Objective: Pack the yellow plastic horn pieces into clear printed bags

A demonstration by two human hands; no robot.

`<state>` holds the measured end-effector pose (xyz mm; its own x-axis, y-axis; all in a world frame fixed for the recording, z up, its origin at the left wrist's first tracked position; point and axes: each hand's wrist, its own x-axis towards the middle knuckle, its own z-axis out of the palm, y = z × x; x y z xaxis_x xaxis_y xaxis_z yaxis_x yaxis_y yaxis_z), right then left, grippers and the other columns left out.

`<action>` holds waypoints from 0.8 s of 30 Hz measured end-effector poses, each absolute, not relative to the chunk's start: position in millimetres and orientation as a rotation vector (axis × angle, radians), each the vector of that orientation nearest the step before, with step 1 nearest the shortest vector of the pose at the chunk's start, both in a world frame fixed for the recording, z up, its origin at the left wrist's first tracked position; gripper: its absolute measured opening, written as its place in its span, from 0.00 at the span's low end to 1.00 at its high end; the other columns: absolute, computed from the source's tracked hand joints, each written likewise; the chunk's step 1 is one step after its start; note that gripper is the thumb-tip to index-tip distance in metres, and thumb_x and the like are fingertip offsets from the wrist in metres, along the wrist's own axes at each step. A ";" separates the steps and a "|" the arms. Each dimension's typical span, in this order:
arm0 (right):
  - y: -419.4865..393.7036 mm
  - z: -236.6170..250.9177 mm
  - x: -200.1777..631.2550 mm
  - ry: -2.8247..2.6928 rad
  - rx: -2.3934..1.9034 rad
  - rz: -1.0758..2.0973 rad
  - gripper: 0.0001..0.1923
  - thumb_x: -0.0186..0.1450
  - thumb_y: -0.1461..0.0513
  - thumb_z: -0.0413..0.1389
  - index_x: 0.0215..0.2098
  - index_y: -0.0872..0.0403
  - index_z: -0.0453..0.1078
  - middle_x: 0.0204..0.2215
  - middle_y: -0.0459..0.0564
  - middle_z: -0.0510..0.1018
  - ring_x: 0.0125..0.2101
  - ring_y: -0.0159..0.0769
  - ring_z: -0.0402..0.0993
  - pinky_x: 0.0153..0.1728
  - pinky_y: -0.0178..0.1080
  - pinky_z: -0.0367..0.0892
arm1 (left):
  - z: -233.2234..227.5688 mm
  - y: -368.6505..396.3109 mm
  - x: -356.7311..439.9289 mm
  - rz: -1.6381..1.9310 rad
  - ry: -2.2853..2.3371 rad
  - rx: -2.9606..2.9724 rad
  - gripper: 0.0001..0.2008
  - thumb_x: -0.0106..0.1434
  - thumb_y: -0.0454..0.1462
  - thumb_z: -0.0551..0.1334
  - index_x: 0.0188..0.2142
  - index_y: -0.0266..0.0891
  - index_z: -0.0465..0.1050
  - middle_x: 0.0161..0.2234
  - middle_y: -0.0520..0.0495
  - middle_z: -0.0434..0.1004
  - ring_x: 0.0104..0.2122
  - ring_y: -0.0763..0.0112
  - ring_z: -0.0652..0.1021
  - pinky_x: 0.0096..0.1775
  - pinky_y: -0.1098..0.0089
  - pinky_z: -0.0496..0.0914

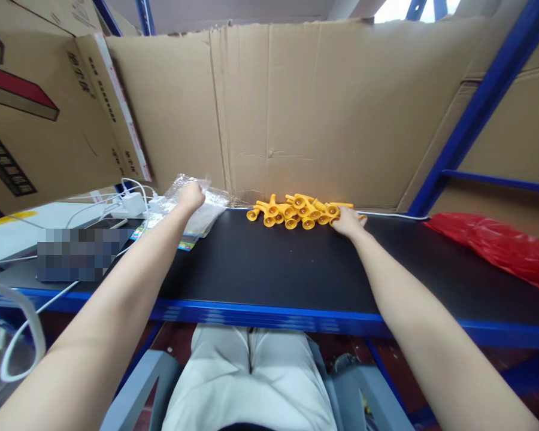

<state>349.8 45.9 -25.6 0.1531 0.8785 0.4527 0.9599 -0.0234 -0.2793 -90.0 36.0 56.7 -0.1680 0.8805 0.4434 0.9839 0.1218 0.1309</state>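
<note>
On a black table (pixel 269 269), yellow horns (pixel 300 211) lie heaped loose mid-frame, none visibly bagged, apparently early on, while the left hand (pixel 191 196) pinches clear bags (pixel 212 208) at centre-left and the right hand (pixel 349 224) touches the heap's right end, its grip unclear.

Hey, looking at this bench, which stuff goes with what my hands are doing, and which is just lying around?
Likely part of the work:
yellow trumpet-shaped pieces, at your right hand
clear plastic bags, at your left hand

Apparently just lying about:
red plastic, far right
white plug, left
flat phone-like device, left
</note>
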 end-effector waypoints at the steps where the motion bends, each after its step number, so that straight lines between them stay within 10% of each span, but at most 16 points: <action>1: 45.3 -25.0 349.4 -1.729 -1.937 -0.180 0.26 0.55 0.60 0.50 0.52 0.55 0.65 0.51 0.61 0.69 0.51 0.55 0.62 0.48 0.64 0.54 | 65.2 30.0 -84.9 -0.537 -2.035 -1.812 0.11 0.54 0.28 0.53 0.35 0.26 0.71 0.37 0.30 0.76 0.40 0.55 0.76 0.45 0.56 0.66; 7: 39.3 -8.4 334.9 -1.635 -1.756 -0.198 0.28 0.57 0.65 0.45 0.56 0.56 0.60 0.56 0.59 0.64 0.56 0.50 0.56 0.53 0.63 0.47 | 93.4 -12.6 -37.8 -0.573 -1.383 -1.899 0.16 0.58 0.27 0.48 0.43 0.34 0.68 0.36 0.42 0.77 0.36 0.65 0.76 0.58 0.46 0.43; 13: 28.4 18.5 288.9 -1.847 -1.434 -0.280 0.27 0.63 0.61 0.41 0.61 0.55 0.53 0.59 0.58 0.60 0.57 0.46 0.57 0.54 0.53 0.53 | 42.5 -50.9 -11.5 -0.268 -1.026 -2.546 0.18 0.59 0.28 0.49 0.45 0.40 0.69 0.40 0.45 0.77 0.39 0.68 0.76 0.47 0.65 0.65; 24: 43.5 23.2 255.3 -2.078 -1.818 -0.283 0.24 0.65 0.50 0.42 0.52 0.55 0.63 0.44 0.60 0.74 0.46 0.51 0.68 0.46 0.57 0.54 | 22.1 -32.2 9.3 -0.055 -1.539 -2.821 0.26 0.64 0.49 0.45 0.30 0.35 0.75 0.31 0.42 0.78 0.31 0.67 0.76 0.36 0.70 0.66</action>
<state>255.3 43.5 23.2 -0.1037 0.9118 0.3974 0.9849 0.1500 -0.0870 9.3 -32.2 22.1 0.5413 0.8408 -0.0050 0.8384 -0.5392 0.0800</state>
